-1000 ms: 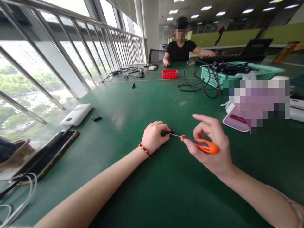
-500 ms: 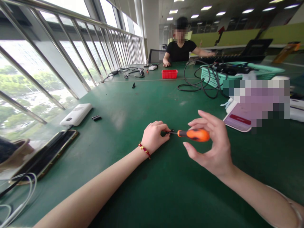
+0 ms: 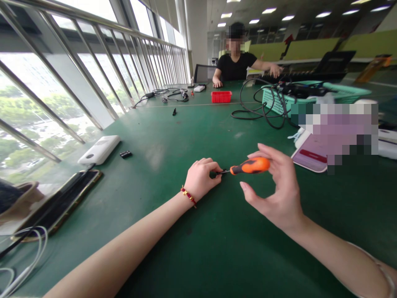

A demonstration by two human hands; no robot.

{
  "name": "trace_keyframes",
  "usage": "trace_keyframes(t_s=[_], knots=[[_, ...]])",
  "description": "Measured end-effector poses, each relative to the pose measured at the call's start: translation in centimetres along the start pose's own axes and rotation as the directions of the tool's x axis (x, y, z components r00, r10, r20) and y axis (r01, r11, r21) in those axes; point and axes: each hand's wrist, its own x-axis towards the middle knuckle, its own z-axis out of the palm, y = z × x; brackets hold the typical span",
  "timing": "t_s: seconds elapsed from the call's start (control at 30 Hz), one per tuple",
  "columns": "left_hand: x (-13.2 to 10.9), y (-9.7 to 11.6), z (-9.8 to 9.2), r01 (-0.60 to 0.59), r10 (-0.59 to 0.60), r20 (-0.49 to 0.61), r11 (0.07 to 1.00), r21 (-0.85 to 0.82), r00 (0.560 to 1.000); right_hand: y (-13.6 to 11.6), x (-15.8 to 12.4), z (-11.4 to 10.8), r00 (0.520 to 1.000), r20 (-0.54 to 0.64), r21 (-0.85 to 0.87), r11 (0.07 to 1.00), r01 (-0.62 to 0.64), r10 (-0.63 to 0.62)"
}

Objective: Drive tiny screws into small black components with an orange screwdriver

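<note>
My left hand (image 3: 203,178), with a red beaded bracelet at its wrist, is closed in a pinch on a small black part (image 3: 223,171) at the table surface. The fingers cover most of that part, so its kind is unclear. From it a screwdriver (image 3: 251,166) with an orange and black handle points right, its shaft tip at the part and its handle tilted upward. My right hand (image 3: 277,186) curves around the handle end with thumb and fingers apart. The fingers look close to or against the handle's far side, while the thumb is clear of it below.
On the green table (image 3: 173,231), a white power bank (image 3: 99,150), a black phone (image 3: 62,203) and a small black block (image 3: 125,154) lie left. Farther back are a red box (image 3: 221,97), a teal basket (image 3: 274,101) with cables, and a seated person (image 3: 234,66). A purple-screened device (image 3: 310,155) lies right.
The screwdriver handle has swung upward and slightly left, and now tilts. My right hand has shifted only slightly; my left hand keeps its place. The seated person's arm on the right has lifted a little.
</note>
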Motion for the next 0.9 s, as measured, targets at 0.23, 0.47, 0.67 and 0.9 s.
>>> trace_keyframes(t_s=[0.23,0.47,0.67,0.9], knots=[[0.0,-0.1,0.1,0.008,-0.008,0.007,1.000,-0.009,1.000,-0.4,-0.3,-0.4,0.972,0.205,-0.071,0.992,-0.102,0.114],[0.0,0.0,0.0,0.007,-0.007,-0.004,1.000,-0.001,1.000,-0.2,-0.3,-0.1,0.993,0.107,-0.028,0.999,-0.039,0.042],[0.0,-0.2,0.0,-0.007,0.007,-0.006,1.000,-0.004,1.000,0.1,-0.3,-0.2,0.993,0.083,-0.023,0.997,-0.077,0.079],[0.0,0.0,-0.1,0.011,-0.011,0.016,1.000,0.003,1.000,-0.5,0.5,-1.2,0.992,0.120,-0.087,0.996,-0.016,0.027]])
